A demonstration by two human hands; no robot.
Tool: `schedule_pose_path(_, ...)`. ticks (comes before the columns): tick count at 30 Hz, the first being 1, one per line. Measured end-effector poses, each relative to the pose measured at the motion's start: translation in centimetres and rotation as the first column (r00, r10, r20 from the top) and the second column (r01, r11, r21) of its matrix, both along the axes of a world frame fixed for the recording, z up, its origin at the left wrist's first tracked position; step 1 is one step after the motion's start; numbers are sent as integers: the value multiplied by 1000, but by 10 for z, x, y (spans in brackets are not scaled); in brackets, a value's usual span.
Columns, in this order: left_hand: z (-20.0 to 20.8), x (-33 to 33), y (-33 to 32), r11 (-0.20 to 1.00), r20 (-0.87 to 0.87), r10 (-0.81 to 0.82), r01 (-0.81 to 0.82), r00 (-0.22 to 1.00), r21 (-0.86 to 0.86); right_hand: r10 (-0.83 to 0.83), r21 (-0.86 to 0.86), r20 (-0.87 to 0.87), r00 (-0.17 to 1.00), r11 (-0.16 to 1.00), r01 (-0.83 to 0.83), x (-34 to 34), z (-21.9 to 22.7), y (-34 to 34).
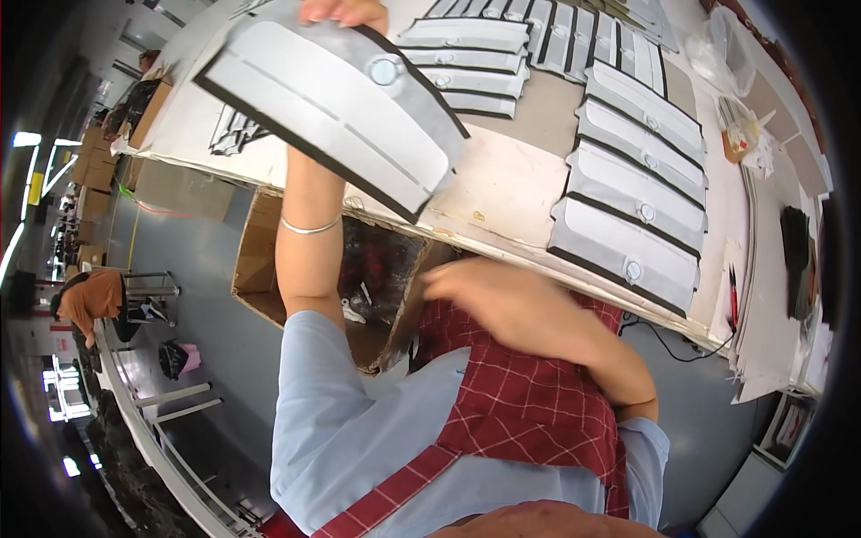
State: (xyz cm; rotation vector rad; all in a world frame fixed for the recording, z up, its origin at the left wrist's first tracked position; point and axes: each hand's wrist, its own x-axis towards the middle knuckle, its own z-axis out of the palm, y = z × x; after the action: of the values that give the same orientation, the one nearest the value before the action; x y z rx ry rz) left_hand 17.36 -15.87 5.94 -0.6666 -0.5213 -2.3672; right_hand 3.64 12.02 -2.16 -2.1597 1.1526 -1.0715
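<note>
My left hand (348, 11) reaches far out over the table's left part, its fingers closed on the edge of a curved grey panel (332, 99). This panel has a white face, black edge strips and a pale round disc (386, 71), and it hides part of my left forearm. Close to my body, below the table edge, is my right hand (457, 282); motion smears its fingers, and I see nothing held in it. Similar panels (641, 161) lie overlapped in a column at the right of the table, and another group of panels (471, 58) lies farther back.
An open cardboard box (260, 242) stands under the table's front edge. To the right are a red pen (733, 300), a clear plastic bag (720, 56), a small tub (737, 134) and stacked grey sheets (769, 287). Another person (94, 296) is far left.
</note>
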Motion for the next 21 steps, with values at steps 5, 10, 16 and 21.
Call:
schedule_pose_path(5, -4, -29, 13, 999, 36, -40, 40, 999, 7, -115, -258, 125, 985, 955, 145, -10, 24, -19)
schedule_pose_path(10, -29, -80, 44, 927, 208, -365, 375, 908, -12, -440, -691, -289, 850, 711, 133, -45, 56, -17)
schedule_pose_path(16, -42, -119, 85, 780, 801, -163, 572, 576, -253, -525, -699, -531, 665, 715, 7, -90, 102, -29)
schedule_pose_path(21, -42, -154, 100, 718, 820, -179, 642, 544, -269, -318, -316, -208, 925, 917, 245, -166, 114, -38)
